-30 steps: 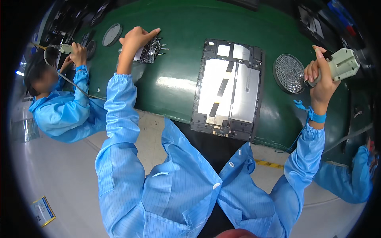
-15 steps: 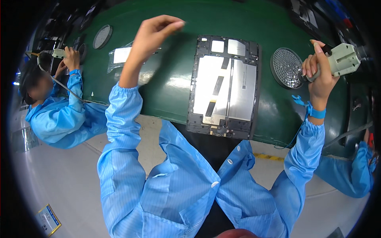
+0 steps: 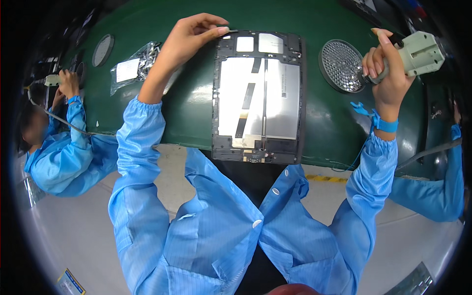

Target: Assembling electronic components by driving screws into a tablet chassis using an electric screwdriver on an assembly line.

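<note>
An opened tablet (image 3: 282, 108) lies on the green bench in front of me, its black frame, silver panels and dark ribbon strips showing. At its far left corner is my left hand (image 3: 194, 37), thumb and forefinger drawn together in a pinch by the edge. What they hold, if anything, is too small to make out. My right hand (image 3: 386, 71) is wrapped round a pale electric screwdriver (image 3: 423, 54), raised to the right of the tablet. The screwdriver's nose is beside a round dimpled dish (image 3: 339, 66).
A clear plastic bag (image 3: 129, 69) with a white label and small dark parts lies left of the tablet. Another round dish (image 3: 103, 50) is farther left. A co-worker (image 3: 64, 147) in blue holds a similar tool at left; another blue sleeve (image 3: 427, 199) shows at right.
My view has shifted, so the bench things sit farther left. My left hand has come to the tablet's far left corner from a place apart from it. The screwdriver stays in my right hand.
</note>
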The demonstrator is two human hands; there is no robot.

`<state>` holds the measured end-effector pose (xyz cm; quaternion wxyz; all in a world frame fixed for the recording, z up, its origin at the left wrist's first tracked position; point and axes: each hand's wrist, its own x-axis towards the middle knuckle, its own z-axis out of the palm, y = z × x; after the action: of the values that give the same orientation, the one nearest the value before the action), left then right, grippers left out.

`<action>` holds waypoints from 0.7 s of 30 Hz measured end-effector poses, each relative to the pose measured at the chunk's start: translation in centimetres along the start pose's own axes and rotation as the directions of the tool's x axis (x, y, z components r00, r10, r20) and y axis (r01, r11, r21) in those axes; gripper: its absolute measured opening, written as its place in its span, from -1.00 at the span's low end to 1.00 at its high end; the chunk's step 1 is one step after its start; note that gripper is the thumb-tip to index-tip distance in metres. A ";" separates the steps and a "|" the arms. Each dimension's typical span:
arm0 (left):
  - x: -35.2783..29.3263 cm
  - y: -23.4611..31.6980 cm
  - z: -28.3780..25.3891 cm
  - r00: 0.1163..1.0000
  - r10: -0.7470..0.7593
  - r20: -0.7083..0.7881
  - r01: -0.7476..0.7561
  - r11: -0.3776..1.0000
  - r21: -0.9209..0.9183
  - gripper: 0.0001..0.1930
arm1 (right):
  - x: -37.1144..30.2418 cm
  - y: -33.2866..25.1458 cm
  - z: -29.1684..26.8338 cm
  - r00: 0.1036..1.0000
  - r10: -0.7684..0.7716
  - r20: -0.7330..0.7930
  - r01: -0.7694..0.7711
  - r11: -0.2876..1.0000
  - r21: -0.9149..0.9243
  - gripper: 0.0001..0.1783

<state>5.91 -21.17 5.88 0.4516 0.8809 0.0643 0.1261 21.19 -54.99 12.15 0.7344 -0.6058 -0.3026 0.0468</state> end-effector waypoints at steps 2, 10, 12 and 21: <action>0.1 -0.4 0.1 0.997 0.063 -0.032 -0.062 0.998 0.020 -0.71 | 0.1 0.3 -0.2 1.000 0.009 -0.011 -0.009 1.000 -0.017 -0.66; -1.2 -0.1 0.2 0.994 -0.080 -0.074 0.083 0.996 0.035 -0.73 | -0.4 -0.1 1.1 0.986 0.145 -0.081 -0.137 0.986 0.092 -0.85; -1.3 -0.2 0.5 0.993 -0.071 -0.090 0.073 0.997 0.013 -0.74 | -0.5 0.6 0.9 0.992 0.116 -0.046 -0.108 0.984 0.145 -0.85; -1.2 0.3 0.8 0.987 -0.149 -0.060 0.146 0.988 -0.044 -0.73 | 0.1 2.4 0.9 0.996 0.076 -0.052 -0.067 0.983 0.169 -0.82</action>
<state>5.01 -22.26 5.49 0.4746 0.8602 0.1412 0.1215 21.56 -53.48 10.05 0.7890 -0.5536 -0.2541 0.0806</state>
